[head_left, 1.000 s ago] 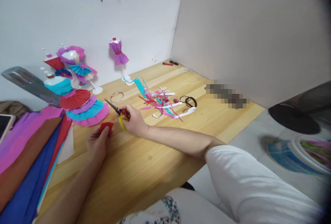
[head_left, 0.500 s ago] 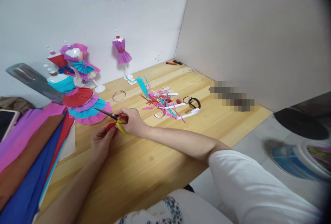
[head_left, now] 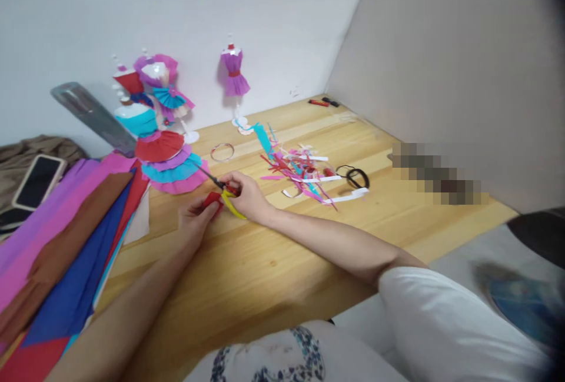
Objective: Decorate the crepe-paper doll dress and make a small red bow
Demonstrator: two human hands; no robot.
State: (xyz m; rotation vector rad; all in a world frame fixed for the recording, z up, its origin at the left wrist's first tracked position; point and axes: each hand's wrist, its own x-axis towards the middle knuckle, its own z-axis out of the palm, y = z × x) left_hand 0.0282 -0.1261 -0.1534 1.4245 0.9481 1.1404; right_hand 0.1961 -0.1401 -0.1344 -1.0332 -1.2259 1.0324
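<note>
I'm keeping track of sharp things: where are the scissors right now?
In the head view, just left of centre, the scissors are in the right hand, close to the red piece in the left hand.

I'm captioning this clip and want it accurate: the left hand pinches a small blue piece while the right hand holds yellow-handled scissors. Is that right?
Not quite: the small piece pinched in the left hand is red, not blue, as the head view shows. The right hand does hold yellow-handled scissors.
</note>
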